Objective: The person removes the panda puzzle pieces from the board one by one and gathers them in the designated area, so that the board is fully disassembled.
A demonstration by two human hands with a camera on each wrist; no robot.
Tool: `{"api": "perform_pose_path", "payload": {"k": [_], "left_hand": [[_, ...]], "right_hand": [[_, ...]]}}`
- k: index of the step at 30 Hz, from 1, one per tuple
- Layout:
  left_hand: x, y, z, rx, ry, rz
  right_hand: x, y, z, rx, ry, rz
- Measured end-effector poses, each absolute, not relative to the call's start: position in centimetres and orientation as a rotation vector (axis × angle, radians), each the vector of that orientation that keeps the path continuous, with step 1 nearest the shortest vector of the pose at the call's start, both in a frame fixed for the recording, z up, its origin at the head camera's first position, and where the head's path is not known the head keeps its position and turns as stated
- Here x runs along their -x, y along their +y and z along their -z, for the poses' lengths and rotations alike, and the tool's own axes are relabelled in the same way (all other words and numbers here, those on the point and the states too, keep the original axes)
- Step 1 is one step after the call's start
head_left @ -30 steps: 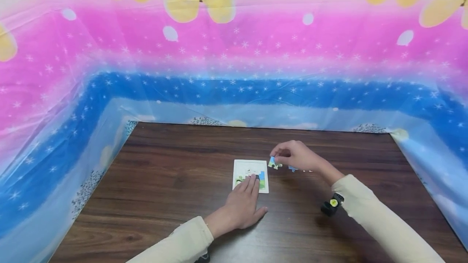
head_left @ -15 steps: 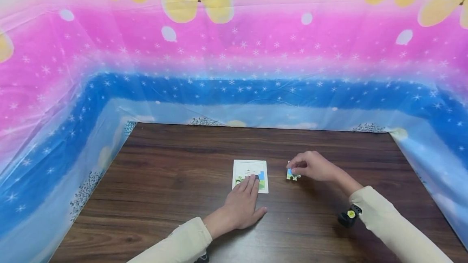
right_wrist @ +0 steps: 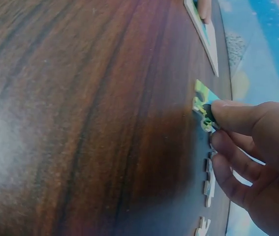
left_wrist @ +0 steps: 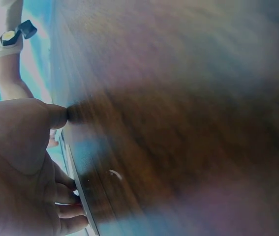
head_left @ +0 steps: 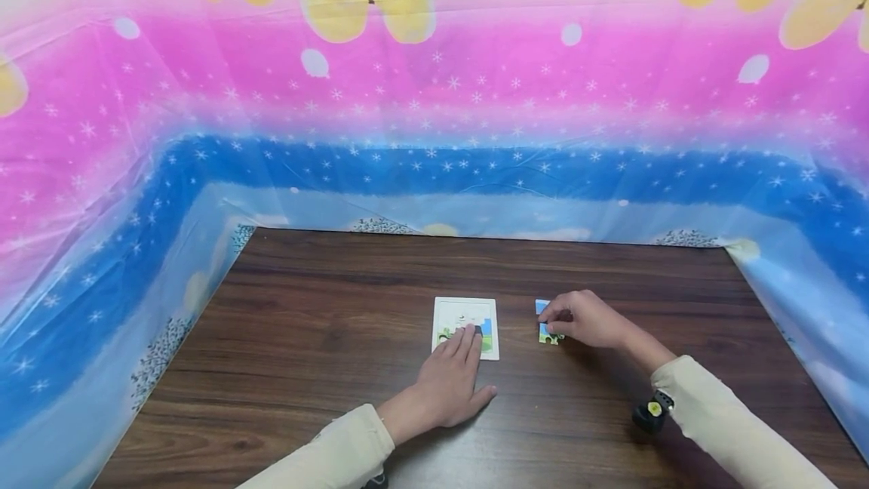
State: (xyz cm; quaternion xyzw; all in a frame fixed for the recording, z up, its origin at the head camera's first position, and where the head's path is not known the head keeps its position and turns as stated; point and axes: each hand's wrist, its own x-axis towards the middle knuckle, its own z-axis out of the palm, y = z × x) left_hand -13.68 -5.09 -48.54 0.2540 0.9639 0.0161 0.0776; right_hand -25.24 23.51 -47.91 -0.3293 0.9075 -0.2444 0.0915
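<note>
A small white-framed jigsaw puzzle board (head_left: 444, 304), partly filled with a green and blue picture, lies mid-table. My left hand (head_left: 449, 389) rests on its lower part with straight fingers, thumb out to the side on the wood. To the right of the board, my right hand (head_left: 592, 319) pinches a green and blue puzzle piece (head_left: 546, 336) between thumb and fingers. In the right wrist view, that puzzle piece (right_wrist: 201, 95) is tilted under the thumb. Another blue puzzle piece (head_left: 540, 306) shows just behind it. The left fingers cover part of the picture.
More loose puzzle pieces (right_wrist: 208, 184) lie beyond the right fingers in the right wrist view. The dark wooden table (head_left: 326, 323) is bordered at the back and sides by a patterned cloth (head_left: 434, 172).
My right hand has moved right and nearer to me with the puzzle piece, away from the board's edge. A blue piece behind it has come into view. The left hand stays put.
</note>
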Motion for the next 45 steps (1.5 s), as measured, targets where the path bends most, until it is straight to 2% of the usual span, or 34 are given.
{"api": "perform_pose_path", "payload": {"k": [20, 28, 45], "left_hand": [[13.8, -5.4, 49.1, -0.757, 2.962, -0.093], [13.5, -5.2, 49.0, -0.668, 2.931, -0.065], [13.1, -4.7, 48.8, -0.707, 2.894, 0.089]], "right_hand": [[26.4, 22.3, 47.0, 1.045, 2.773, 0.736], [26.8, 20.3, 46.4, 1.086, 2.756, 0.730], [27.1, 16.3, 46.4, 1.135, 2.704, 0.762]]}}
